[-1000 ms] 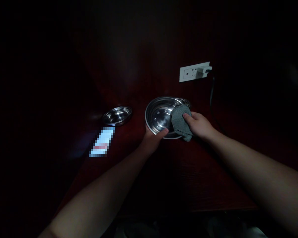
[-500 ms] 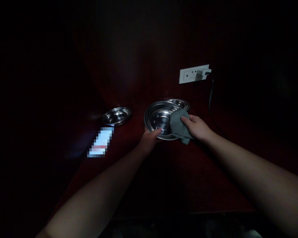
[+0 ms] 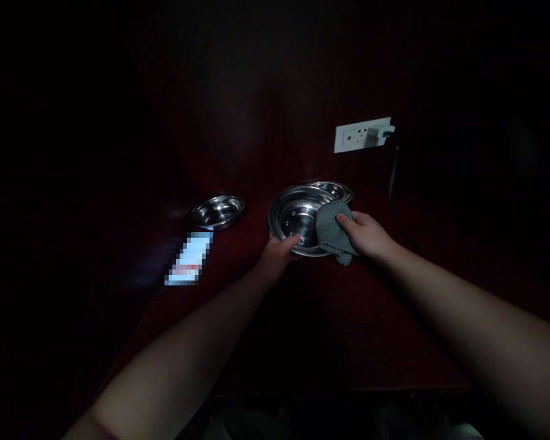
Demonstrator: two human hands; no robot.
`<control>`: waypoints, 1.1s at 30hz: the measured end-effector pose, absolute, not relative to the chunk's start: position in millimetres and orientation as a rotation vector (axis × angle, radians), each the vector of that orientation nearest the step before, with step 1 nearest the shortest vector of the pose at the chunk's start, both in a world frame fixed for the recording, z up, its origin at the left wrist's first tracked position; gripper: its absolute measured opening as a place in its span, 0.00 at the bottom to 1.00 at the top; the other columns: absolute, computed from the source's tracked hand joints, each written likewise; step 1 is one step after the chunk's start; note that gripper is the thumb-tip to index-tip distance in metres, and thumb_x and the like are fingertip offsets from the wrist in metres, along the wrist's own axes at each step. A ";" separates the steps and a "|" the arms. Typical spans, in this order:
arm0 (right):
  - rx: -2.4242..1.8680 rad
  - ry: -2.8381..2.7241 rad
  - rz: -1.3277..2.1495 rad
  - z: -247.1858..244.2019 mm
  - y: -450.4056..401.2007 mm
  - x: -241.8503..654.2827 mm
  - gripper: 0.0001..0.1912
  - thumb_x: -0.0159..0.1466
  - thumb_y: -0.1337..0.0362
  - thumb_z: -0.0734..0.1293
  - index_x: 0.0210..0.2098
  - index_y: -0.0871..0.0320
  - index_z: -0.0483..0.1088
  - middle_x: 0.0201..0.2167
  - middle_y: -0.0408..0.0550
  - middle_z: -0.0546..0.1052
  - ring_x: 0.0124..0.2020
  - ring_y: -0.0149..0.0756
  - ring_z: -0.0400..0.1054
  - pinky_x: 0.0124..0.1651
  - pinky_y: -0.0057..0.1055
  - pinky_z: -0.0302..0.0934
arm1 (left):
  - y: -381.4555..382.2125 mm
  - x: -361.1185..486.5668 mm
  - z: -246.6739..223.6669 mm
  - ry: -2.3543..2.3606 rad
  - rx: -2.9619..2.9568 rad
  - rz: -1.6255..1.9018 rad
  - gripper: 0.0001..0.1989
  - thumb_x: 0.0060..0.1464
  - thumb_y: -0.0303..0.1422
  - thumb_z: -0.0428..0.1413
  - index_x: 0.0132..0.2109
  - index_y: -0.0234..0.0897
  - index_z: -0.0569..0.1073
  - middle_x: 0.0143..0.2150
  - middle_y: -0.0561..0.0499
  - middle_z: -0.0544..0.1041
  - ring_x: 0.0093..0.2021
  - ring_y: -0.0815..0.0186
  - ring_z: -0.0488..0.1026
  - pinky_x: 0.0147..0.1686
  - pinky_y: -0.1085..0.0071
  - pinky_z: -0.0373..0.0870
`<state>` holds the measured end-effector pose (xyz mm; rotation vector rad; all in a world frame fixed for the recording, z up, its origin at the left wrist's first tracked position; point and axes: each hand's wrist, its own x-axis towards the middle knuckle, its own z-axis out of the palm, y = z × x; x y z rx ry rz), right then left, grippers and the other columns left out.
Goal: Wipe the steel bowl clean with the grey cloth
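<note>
Steel bowl (image 3: 297,205), gripped by my left hand (image 3: 275,258), part-hidden by grey cloth (image 3: 332,227) my right hand (image 3: 366,233) pinches; red tabletop (image 3: 334,305), darkness beyond.

Metal bowls (image 3: 297,221), at least three; grey cloth (image 3: 333,227), one; hands (image 3: 275,256), two; wall socket (image 3: 354,140), one; plug (image 3: 379,133), one; cord (image 3: 392,183), one; bright panel (image 3: 190,258), one.

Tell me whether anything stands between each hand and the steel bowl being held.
Yes, for the right hand: the gray cloth it grips lies between it and the steel bowl, at the bowl's right side. Nothing visible stands between the left hand and the bowl, whose near rim it grips.
</note>
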<state>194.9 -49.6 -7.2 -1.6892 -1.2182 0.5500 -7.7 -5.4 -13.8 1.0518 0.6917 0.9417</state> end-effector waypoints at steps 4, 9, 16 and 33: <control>-1.669 -1.210 0.573 -6.9 -49.4 194.1 0.15 0.63 0.54 0.60 0.32 0.59 0.69 0.28 0.51 0.77 0.28 0.38 0.69 0.30 0.32 0.60 | -7.0 -7.7 -12.3 0.693 1.055 0.949 0.30 0.49 0.28 0.60 0.59 0.37 0.63 0.46 0.41 0.77 0.41 0.57 0.77 0.40 0.57 0.76; -1.660 -1.213 0.579 -6.1 -50.2 193.2 0.15 0.63 0.54 0.59 0.30 0.58 0.69 0.27 0.51 0.76 0.26 0.37 0.68 0.29 0.32 0.59 | -7.8 -8.3 -11.0 0.685 1.046 0.942 0.29 0.48 0.29 0.60 0.57 0.35 0.64 0.45 0.41 0.77 0.42 0.56 0.77 0.41 0.55 0.76; -1.654 -1.209 0.540 -6.6 -49.4 197.7 0.16 0.63 0.53 0.59 0.30 0.59 0.68 0.27 0.50 0.75 0.26 0.37 0.67 0.28 0.31 0.59 | -3.9 -13.5 -5.8 0.750 1.051 0.894 0.24 0.47 0.28 0.58 0.53 0.37 0.67 0.44 0.43 0.77 0.40 0.57 0.77 0.38 0.56 0.76; -1.619 -1.115 0.535 -2.6 -52.2 195.9 0.17 0.62 0.51 0.60 0.31 0.59 0.69 0.26 0.48 0.75 0.25 0.35 0.68 0.27 0.29 0.59 | -13.7 -13.8 -2.7 0.655 1.124 0.930 0.36 0.46 0.34 0.65 0.61 0.42 0.61 0.55 0.41 0.74 0.51 0.53 0.74 0.49 0.54 0.72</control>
